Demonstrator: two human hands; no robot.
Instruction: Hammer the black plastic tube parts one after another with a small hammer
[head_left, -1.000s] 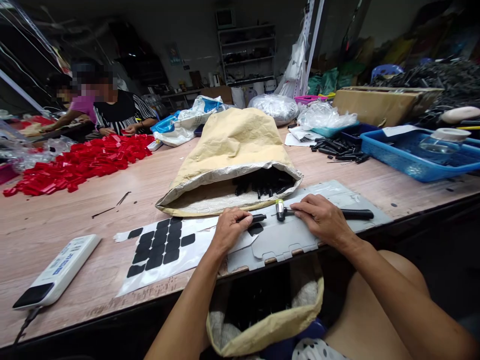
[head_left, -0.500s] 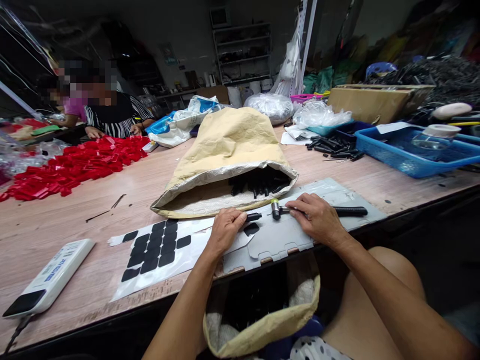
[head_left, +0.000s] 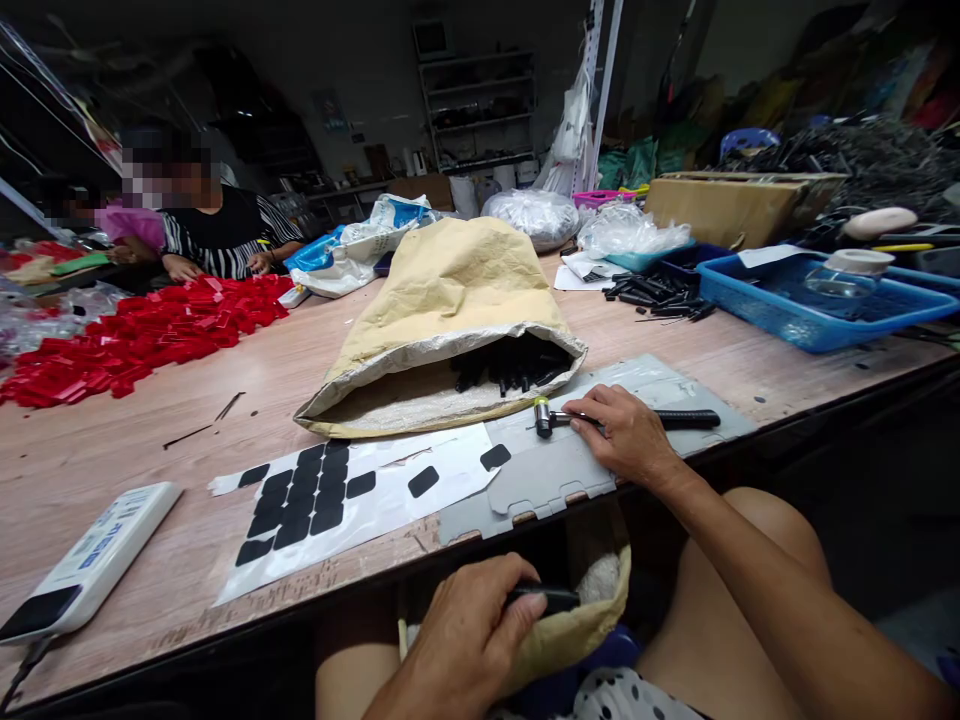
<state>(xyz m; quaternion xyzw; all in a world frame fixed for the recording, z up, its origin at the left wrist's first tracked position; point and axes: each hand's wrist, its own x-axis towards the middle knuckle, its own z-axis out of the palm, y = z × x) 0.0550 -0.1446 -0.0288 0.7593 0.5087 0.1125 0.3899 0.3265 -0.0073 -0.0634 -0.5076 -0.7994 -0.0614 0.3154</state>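
My left hand (head_left: 476, 625) is below the table edge, its thumb and fingers closed round a short black cylindrical piece (head_left: 556, 598). This piece is over the mouth of a tan sack (head_left: 589, 628) at my lap. On the grey board (head_left: 551, 485), my right hand (head_left: 622, 432) grips the shaft of a small hammer (head_left: 686, 419). The hammer has a metal head with a yellow-green face and a black handle, and it lies low along the board. A white sheet (head_left: 397, 525) with several black rounded-square stickers (head_left: 424, 482) lies left of the board.
A tan sack (head_left: 480, 275) lies on the table, its mouth showing black pieces (head_left: 517, 365). Red parts (head_left: 150, 330) are heaped at left, near a seated person (head_left: 217, 230). A white power strip (head_left: 94, 560) is front left. A blue tray (head_left: 810, 305) stands right.
My left hand has moved down from the board to the lap sack, carrying the black piece. My right hand stays on the hammer. The view has shifted slightly.
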